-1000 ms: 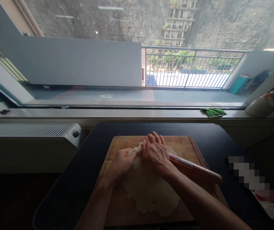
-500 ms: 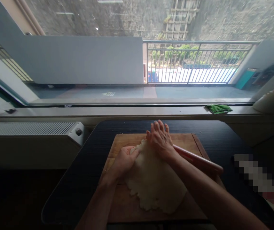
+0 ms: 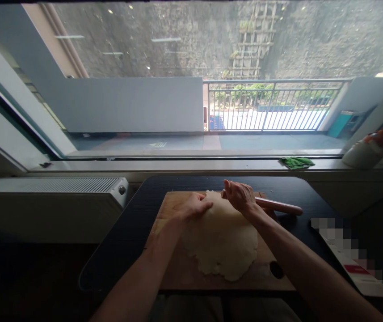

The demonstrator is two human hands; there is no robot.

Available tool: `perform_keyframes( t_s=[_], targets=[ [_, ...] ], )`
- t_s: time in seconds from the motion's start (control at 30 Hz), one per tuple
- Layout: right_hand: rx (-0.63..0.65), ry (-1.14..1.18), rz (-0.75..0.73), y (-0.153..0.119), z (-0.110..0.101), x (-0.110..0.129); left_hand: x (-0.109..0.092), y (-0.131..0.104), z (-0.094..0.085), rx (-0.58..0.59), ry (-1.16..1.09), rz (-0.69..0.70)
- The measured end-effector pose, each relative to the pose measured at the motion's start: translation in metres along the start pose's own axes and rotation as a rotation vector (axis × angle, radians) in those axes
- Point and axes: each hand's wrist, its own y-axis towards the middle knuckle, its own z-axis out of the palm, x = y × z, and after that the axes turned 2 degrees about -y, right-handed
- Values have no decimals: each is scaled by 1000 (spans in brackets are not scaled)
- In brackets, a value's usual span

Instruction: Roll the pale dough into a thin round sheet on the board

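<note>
A pale, rolled-out sheet of dough (image 3: 223,241) with a ragged edge lies on a wooden cutting board (image 3: 171,279). My left hand (image 3: 194,205) is closed on the dough's upper left edge, thumb on top. Over the far part of the dough, my right hand (image 3: 241,196) wraps round a reddish-brown rolling pin (image 3: 280,206). The pin slants to the right, past the board's edge; its middle is hidden under the hand.
The board rests on a dark table (image 3: 127,237). To the right lies a pale flat item (image 3: 355,268), partly blurred out. Behind the table, a green cloth (image 3: 296,163) and a white container (image 3: 362,153) stand along the windowsill (image 3: 178,165). A radiator (image 3: 77,185) is at the left.
My right hand has gone from spread fingers to a grip on the rolling pin, which now lies at a flatter slant. My left hand stays at the dough's edge. The camera view has shifted.
</note>
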Motion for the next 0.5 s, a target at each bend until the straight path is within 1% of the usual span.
perform_keyframes(
  t_s=[0.07,0.1,0.13,0.2,0.23,0.27,0.3,0.4,0.43,0.5],
  targets=[
    [3,21,-46,-13,-11,2,7,-9,4,-172,-77,52],
    [16,40,-84,-21,-14,7,13,-14,3,-228,-83,51],
    [37,58,-117,-29,-14,13,21,-18,0,-241,-73,35],
    [81,77,-155,-39,-8,26,35,-25,-6,-175,-38,-9],
    [96,74,-143,-39,-3,31,41,-27,-9,-138,-31,-18],
    [106,64,-106,-35,2,34,44,-27,-12,-114,-35,-21],
    [113,54,-59,-27,6,36,46,-25,-13,-113,-41,-20],
    [131,38,72,5,14,30,42,-17,-14,-210,-58,-8],
    [140,34,99,11,15,28,39,-14,-13,-240,-62,2],
    [163,36,95,10,15,28,37,-9,-14,-273,-69,35]
  ],
)
